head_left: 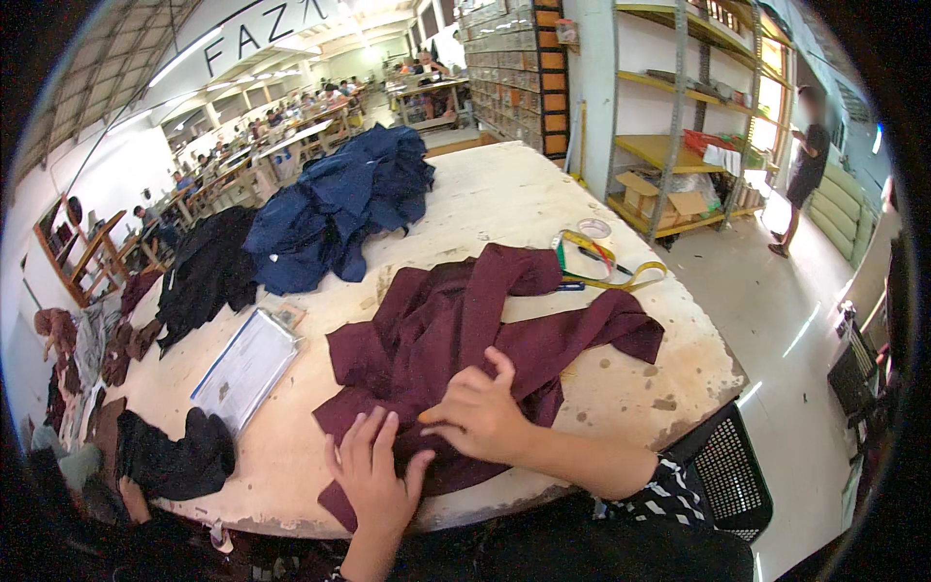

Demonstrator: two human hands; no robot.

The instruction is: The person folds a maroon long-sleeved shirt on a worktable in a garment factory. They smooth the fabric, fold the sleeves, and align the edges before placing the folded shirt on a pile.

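Observation:
A maroon garment (pixel 417 330) lies rumpled over the near part of the pale worktable (pixel 475 184), one long sleeve-like piece stretching right. My left hand (pixel 376 475) rests on its near edge with the fingers spread. Just right of it, my right hand (pixel 480 412) is above the cloth, its thumb and finger closed on a small orange object (pixel 429 415) whose kind I cannot make out. A yellow tape measure (pixel 635 278) curls past the garment's far right side, beside a roll of tape (pixel 593 228).
Dark blue garments (pixel 339 209) and black ones (pixel 208 267) are heaped on the far left. A clear document sleeve (pixel 247 369) lies nearer. Another person's hand (pixel 133 500) touches a black garment (pixel 175 456). A black crate (pixel 732 475) stands by the right edge, shelves (pixel 679 145) beyond.

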